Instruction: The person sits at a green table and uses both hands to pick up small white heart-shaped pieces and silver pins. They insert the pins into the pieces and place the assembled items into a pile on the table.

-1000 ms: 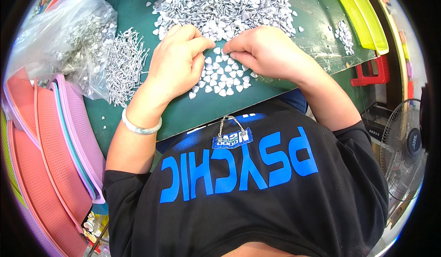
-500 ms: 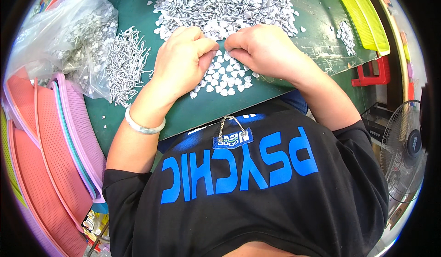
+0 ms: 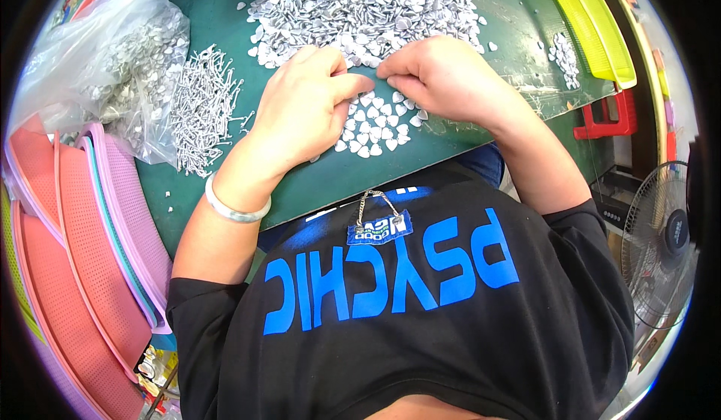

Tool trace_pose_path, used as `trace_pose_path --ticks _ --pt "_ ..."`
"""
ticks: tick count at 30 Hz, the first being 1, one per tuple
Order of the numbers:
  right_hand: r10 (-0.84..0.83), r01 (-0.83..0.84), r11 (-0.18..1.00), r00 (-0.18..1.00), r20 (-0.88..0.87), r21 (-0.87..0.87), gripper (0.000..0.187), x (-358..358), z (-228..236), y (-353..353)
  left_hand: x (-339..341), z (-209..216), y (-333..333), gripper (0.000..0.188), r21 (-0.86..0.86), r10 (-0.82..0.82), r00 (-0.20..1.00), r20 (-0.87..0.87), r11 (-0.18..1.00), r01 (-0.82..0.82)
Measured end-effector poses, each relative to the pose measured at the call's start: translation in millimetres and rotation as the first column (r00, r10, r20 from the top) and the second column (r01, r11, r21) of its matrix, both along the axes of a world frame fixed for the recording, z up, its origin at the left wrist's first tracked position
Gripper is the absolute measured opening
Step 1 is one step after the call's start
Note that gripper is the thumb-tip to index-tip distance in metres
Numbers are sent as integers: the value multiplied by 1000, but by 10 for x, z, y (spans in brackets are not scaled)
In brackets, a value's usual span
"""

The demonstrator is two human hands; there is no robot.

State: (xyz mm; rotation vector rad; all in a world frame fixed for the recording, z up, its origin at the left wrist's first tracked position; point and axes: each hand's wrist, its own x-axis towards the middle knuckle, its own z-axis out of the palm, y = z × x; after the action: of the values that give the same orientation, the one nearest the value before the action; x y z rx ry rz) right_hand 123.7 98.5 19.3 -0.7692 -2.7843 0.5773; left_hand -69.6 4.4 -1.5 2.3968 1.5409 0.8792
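A small scatter of silver heart-shaped pieces (image 3: 375, 128) lies on the green table between my hands, near its front edge. My left hand (image 3: 304, 108), a pale bangle on its wrist, curls over the left side of this scatter, its thumb pointing right. Opposite it, my right hand (image 3: 447, 80) is closed in a pinch above the scatter's far right side. The two sets of fingertips nearly meet, and anything held in them is too small or hidden. Just beyond them rises a large pile of the same hearts (image 3: 368, 14).
Left of my hands are a heap of thin metal pins (image 3: 204, 112) and a clear plastic bag (image 3: 143, 52) of hearts. Stacked pink and purple baskets (image 3: 82, 247) flank the table. A yellow-green basket (image 3: 593, 29) and a few hearts (image 3: 563, 61) sit at the right; a fan (image 3: 661, 232) stands nearby.
My left hand has shifted slightly right, its thumb now stretched farther toward the right hand and covering hearts at the scatter's left. My right hand has moved slightly right.
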Motion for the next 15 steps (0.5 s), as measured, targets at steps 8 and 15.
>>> trace_pose_path --ticks 8,15 --pt "-48 47 997 999 9 61 17 12 18 -6 -36 -52 29 18 31 61 994 88 997 -64" --pt "-53 54 998 998 -21 22 15 -41 12 -18 -30 -33 34 20 43 87 993 75 995 -90"
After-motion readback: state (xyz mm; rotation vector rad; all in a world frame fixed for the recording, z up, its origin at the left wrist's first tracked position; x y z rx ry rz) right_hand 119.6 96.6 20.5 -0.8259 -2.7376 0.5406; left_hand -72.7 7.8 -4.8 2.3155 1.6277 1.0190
